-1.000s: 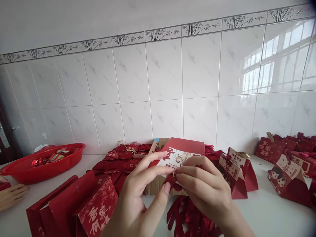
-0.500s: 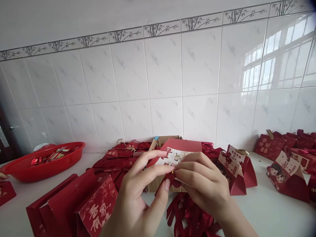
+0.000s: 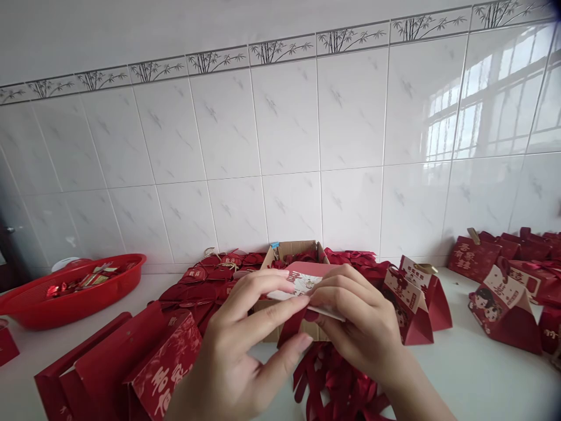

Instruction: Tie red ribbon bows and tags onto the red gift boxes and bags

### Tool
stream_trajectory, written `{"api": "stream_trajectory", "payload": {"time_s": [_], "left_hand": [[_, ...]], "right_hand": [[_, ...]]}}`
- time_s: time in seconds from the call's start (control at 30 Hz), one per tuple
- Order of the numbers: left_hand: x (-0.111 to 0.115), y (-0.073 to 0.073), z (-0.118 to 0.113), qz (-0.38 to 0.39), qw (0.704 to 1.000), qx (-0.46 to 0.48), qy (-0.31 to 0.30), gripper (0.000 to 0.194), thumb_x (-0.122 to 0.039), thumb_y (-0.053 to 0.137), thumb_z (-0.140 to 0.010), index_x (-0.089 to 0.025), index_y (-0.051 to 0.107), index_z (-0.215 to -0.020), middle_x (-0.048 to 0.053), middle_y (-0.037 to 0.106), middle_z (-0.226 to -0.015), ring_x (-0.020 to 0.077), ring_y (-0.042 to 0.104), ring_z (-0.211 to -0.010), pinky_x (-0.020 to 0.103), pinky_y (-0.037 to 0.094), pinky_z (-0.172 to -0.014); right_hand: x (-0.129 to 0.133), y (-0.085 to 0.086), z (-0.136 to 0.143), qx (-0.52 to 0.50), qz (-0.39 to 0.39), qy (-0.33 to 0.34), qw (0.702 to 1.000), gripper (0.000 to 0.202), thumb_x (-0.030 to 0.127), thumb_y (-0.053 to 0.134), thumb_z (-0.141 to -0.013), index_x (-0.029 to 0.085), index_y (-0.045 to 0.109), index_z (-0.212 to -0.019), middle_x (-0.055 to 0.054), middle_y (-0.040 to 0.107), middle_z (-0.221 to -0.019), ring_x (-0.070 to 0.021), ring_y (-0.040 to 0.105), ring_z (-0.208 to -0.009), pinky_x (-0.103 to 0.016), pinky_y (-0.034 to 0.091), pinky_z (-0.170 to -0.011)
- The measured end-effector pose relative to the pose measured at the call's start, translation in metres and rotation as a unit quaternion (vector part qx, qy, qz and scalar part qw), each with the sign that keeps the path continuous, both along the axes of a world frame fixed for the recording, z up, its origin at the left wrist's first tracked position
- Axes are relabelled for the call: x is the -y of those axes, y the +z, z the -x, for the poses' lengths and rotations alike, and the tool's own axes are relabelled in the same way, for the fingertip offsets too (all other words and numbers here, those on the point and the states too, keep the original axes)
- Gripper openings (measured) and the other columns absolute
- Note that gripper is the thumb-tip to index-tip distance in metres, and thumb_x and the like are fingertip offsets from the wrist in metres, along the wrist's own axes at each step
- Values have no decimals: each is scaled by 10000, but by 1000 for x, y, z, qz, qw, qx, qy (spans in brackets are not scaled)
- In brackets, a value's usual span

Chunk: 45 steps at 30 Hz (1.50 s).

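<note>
A small red and cream paper gift box (image 3: pixel 302 285) is tilted between my hands, its printed face partly covered by fingers. My right hand (image 3: pixel 357 313) is closed on its right side, thumb underneath and fingers over the top. My left hand (image 3: pixel 254 336) has its fingers stretched along the box's near edge, fingertips touching it, with the thumb held apart below. A strip of dark red ribbon (image 3: pixel 290 327) hangs beneath the box, behind the left fingers. Below my hands a heap of red ribbons (image 3: pixel 335 383) lies on the white table (image 3: pixel 464 374).
An open cardboard carton (image 3: pixel 294 248) stands behind my hands. At the left are a red plastic basin (image 3: pixel 87 313) with wrapped sweets and large red boxes (image 3: pixel 105 374). Finished-looking triangular gift boxes (image 3: pixel 416 310) stand at the right. Red packets (image 3: pixel 197 292) are piled by the tiled wall.
The gift box has tipped flatter and lower. My left thumb has moved away from the fingers and down. A co-worker's hand at the far left edge has gone out of view.
</note>
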<state>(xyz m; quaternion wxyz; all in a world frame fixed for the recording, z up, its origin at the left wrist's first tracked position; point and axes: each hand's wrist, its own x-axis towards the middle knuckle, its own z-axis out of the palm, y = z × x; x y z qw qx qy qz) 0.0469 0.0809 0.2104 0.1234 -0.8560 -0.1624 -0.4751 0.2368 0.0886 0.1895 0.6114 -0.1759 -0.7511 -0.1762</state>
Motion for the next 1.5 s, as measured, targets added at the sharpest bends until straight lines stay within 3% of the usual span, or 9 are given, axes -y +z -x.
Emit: {"api": "stream_trajectory", "payload": {"time_s": [0.3, 0.4, 0.53, 0.7, 0.9, 1.07, 1.27, 1.37, 1.5], "left_hand": [[-11, -3, -15, -106, 994, 38, 11, 343, -21, 654, -718, -196, 662, -1014, 33, 718, -937, 226, 655, -1017, 352, 549, -899], [-15, -5, -17, -82, 995, 53, -10, 310, -26, 629, -734, -188, 655, -998, 52, 704, -938, 225, 657, -994, 352, 558, -884], [-20, -5, -17, -41, 998, 42, -19, 279, -167, 668, -758, -180, 654, -1036, 94, 675, -997, 263, 632, -1014, 415, 544, -897], [-26, -6, -14, 35, 998, 45, -8, 309, -118, 635, -806, -189, 652, -1106, 78, 652, -1041, 202, 621, -990, 338, 539, -857], [-29, -2, -5, 127, 987, 89, -41, 276, -136, 679, -821, -218, 646, -1083, 36, 676, -1018, 168, 637, -968, 306, 537, -874], [-31, -3, 2, 155, 981, 104, -53, 171, -111, 626, -865, -225, 656, -989, 24, 706, -1032, 164, 651, -1011, 310, 539, -910], [-31, -7, -1, 161, 977, 137, -24, 104, -154, 639, -865, -225, 659, -938, -2, 718, -911, 141, 677, -871, 251, 550, -754], [-30, -7, -5, 168, 971, 172, -16, 94, -164, 661, -851, -238, 658, -908, -31, 706, -854, 107, 663, -785, 214, 535, -702], [-29, -8, -9, 197, 956, 215, -38, 107, -170, 683, -833, -253, 665, -898, -49, 697, -829, 92, 654, -756, 193, 539, -689]], "right_hand": [[-5, -3, 0, -6, 16, -43, 999, 98, 89, 591, -839, 186, 581, -840, -14, 670, -726, -149, 553, -670, -316, 399, -648], [-5, -3, 1, -21, 21, -58, 998, 83, 128, 589, -860, 195, 580, -813, 4, 664, -691, -135, 540, -622, -319, 394, -656], [-7, -6, 4, -46, 86, -49, 994, 67, 154, 629, -840, 202, 586, -824, -9, 680, -738, -152, 602, -676, -312, 455, -657], [-13, -12, 9, -114, 204, 29, 972, 82, 176, 649, -829, 194, 636, -908, -49, 708, -840, -172, 664, -758, -286, 544, -636], [-15, -10, 10, -120, 220, 69, 966, 63, 173, 682, -815, 174, 667, -877, -50, 698, -816, -161, 663, -757, -270, 561, -659], [-14, -9, 12, -126, 245, 96, 957, 64, 179, 696, -800, 174, 654, -849, -37, 691, -790, -151, 650, -728, -244, 544, -617], [-12, -11, 18, -159, 334, 151, 917, 110, 247, 717, -781, 174, 653, -833, -25, 686, -768, -134, 626, -633, -213, 485, -491], [-9, -10, 19, -160, 379, 155, 898, 138, 299, 722, -783, 190, 649, -827, -25, 684, -785, -144, 624, -661, -224, 473, -502], [-7, -11, 20, -145, 360, 153, 909, 118, 286, 709, -799, 201, 631, -825, -27, 685, -800, -159, 631, -724, -242, 478, -550]]}}
